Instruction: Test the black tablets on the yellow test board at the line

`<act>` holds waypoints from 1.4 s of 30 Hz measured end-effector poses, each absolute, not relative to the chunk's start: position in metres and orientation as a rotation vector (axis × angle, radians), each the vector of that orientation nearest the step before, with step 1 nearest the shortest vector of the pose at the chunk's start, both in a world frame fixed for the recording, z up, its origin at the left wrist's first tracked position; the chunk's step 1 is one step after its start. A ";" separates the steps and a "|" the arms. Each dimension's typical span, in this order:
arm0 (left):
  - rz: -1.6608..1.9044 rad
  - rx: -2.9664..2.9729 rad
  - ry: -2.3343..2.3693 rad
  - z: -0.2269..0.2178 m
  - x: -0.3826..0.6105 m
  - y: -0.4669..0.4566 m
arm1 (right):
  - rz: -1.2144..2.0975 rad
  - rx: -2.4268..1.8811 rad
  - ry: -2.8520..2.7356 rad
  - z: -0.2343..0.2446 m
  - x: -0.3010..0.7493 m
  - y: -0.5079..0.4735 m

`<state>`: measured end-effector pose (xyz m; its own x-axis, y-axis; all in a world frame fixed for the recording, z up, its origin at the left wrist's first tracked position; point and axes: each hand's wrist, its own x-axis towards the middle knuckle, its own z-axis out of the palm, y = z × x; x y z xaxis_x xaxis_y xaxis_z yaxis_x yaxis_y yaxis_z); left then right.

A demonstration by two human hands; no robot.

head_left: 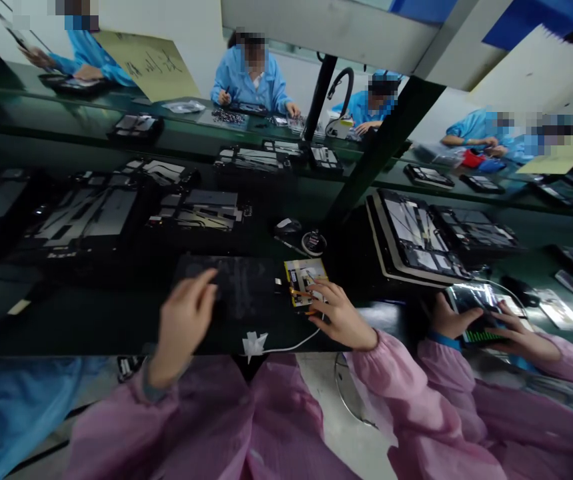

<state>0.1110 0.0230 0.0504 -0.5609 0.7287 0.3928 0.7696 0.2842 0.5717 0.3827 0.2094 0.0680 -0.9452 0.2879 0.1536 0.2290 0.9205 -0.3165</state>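
Pink sleeves over a dark green desk

Pink sleeves [381, 373], a black panel [239, 287], a yellow board [305, 280] with orange strips, a white cable [291, 345], blue coats [246, 83] opposite.

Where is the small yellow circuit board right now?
In the head view, the yellow circuit board lies just right of centre on the dark bench, beside the black panel, under the right hand fingertips.

The room is dim, the dark green worktop [91, 320] swallowing detail along its near edge. Pale glare sits on the far wall. Wide-lens distortion bends the benches at both sides, and everything is soft, blurred most toward the corners.
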 end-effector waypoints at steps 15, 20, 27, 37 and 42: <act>-1.009 -2.165 -2.570 0.044 0.228 0.092 | 0.788 -0.399 -2.616 0.044 0.364 0.208; -1.184 -2.174 -2.563 0.038 0.227 0.097 | 0.722 -0.357 -2.634 0.042 0.366 0.207; -1.107 -2.089 -2.661 0.037 0.230 0.101 | 0.705 -0.306 -2.630 0.035 0.364 0.202; -1.260 -2.266 -2.739 0.063 0.181 0.102 | 1.400 -0.541 -2.283 0.047 0.375 0.232; -0.672 -2.089 -2.451 0.039 0.161 0.145 | 0.969 -1.052 -2.761 0.051 0.332 0.263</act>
